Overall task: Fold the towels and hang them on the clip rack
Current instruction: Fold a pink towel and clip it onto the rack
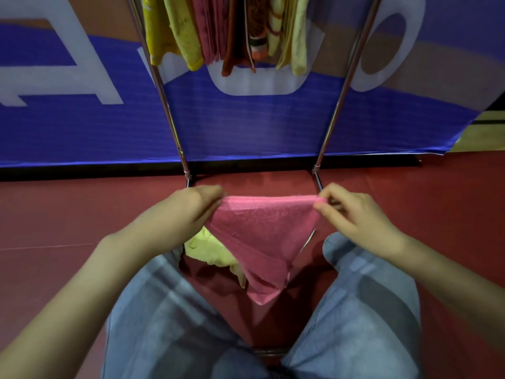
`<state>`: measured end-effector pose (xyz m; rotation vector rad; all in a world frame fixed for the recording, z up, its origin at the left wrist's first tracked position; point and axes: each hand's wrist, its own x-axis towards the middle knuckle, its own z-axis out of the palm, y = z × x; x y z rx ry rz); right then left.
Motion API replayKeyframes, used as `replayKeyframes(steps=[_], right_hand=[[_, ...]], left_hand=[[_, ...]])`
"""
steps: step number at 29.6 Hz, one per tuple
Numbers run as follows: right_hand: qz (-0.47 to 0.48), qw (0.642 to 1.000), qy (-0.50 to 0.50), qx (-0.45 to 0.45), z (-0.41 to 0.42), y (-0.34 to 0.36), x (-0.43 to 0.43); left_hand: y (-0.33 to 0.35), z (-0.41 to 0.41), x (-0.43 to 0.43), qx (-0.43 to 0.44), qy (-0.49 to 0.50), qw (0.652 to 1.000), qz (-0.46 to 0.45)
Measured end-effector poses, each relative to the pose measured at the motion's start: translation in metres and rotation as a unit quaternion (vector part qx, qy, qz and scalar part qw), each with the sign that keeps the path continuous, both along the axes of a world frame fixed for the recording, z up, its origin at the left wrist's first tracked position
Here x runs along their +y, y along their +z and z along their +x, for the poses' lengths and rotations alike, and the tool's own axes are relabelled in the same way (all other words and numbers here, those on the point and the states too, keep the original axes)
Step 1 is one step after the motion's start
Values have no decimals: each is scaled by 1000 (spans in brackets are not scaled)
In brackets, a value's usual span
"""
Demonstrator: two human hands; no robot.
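A pink towel (262, 236) hangs stretched between my two hands, its top edge taut and its lower part drooping to a point above the floor. My left hand (188, 209) pinches the towel's left top corner. My right hand (352, 214) pinches the right top corner. Behind the pink towel lies a pale yellow towel (210, 250) on the floor between my knees. Straight ahead stands the clip rack (338, 105) on metal legs, with several folded towels (226, 31), yellow, pink, red and patterned, hanging from its top.
A blue, white and brown banner (82, 119) covers the wall behind the rack. The floor (54, 214) is dark red. My legs in blue jeans (164, 310) fill the bottom of the view, with a rack base bar (269, 352) between them.
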<state>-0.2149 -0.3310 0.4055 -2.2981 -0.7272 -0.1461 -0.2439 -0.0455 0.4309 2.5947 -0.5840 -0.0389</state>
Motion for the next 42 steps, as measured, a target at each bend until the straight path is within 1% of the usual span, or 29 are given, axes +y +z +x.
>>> replayKeyframes(steps=[2, 4, 7, 9, 12, 15, 16, 18, 20, 22, 23, 29, 34, 37, 39, 42], right_hand=[[85, 996, -15, 15, 1, 8, 4], [162, 986, -16, 46, 4, 19, 8], [225, 972, -12, 72, 9, 40, 11], [229, 973, -3, 41, 12, 58, 11], [208, 976, 5, -61, 16, 89, 13], [229, 963, 2, -142, 18, 119, 15], [242, 958, 5, -156, 19, 126, 16], [256, 954, 4, -155, 22, 131, 21], [245, 961, -1, -125, 27, 126, 26], [225, 969, -6, -97, 31, 120, 28], [218, 972, -9, -93, 32, 117, 28], [225, 970, -13, -91, 30, 117, 33], [255, 966, -25, -33, 26, 103, 33], [257, 965, -50, 3, 21, 90, 35], [261, 963, -66, 33, 18, 82, 37], [277, 955, -88, 62, 14, 70, 40]], left_hand=[[9, -1, -1, -22, -4, 1000, -15], [17, 1, -3, -21, 4, 999, -45], [37, 2, -4, -1, 33, 993, -115], [57, 2, -4, -11, 40, 989, -139], [89, 4, -2, -54, 38, 987, -147], [114, 6, 0, -146, 43, 980, -130], [119, 8, 0, -183, 52, 974, -127], [125, 11, 1, -237, 74, 962, -116], [123, 15, 2, -255, 82, 961, -64], [116, 16, 2, -235, 83, 968, -19], [112, 15, 1, -218, 86, 972, -18], [113, 8, -3, -196, 124, 971, -65], [105, 4, -4, -118, 130, 979, -103], [96, 2, -6, -78, 147, 979, -116], [89, 1, -10, -69, 168, 975, -127], [79, 0, -16, -38, 213, 961, -171]])
